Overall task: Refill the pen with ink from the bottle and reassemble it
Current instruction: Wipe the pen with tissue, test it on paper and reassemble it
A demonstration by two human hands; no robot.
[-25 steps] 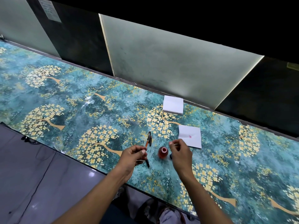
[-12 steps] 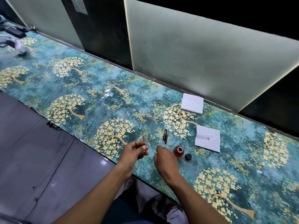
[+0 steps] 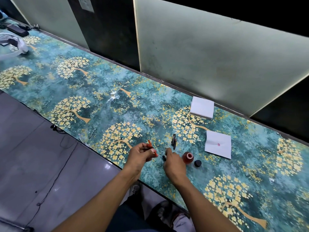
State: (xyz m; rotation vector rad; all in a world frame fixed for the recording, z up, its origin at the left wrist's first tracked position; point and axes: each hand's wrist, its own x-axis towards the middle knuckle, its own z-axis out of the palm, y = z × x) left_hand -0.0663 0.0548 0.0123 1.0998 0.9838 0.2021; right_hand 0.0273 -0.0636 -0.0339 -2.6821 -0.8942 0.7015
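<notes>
Head view, left hand: the left hand [image 3: 142, 155] pinches a thin orange-red ink tube [image 3: 152, 149] between thumb and fingers, holding it tilted above the near edge of the table [image 3: 83, 91].
Head view, right hand: the right hand [image 3: 173, 163] has its fingers curled together around a small dark pen part [image 3: 164, 157], which lies at the fingertips just above the table; whether it is gripped or only touched I cannot tell.
Ink bottle: the ink bottle [image 3: 188, 157] stands open just right of the right hand, with red ink inside and its black cap [image 3: 197, 163] lying beside it.
Other pen pieces: two dark pen pieces [image 3: 173, 141] lie on the table beyond the hands, apart from both.
Paper: a white sheet [image 3: 218, 147] with a small red blot lies further right; a stack of white sheets [image 3: 202, 110] lies behind it.
Progress: the pen is in pieces and the bottle uncapped; the tube looks reddish, so filling may be done, with reassembly and capping left.
Writing: no readable label or brand anywhere.
</notes>
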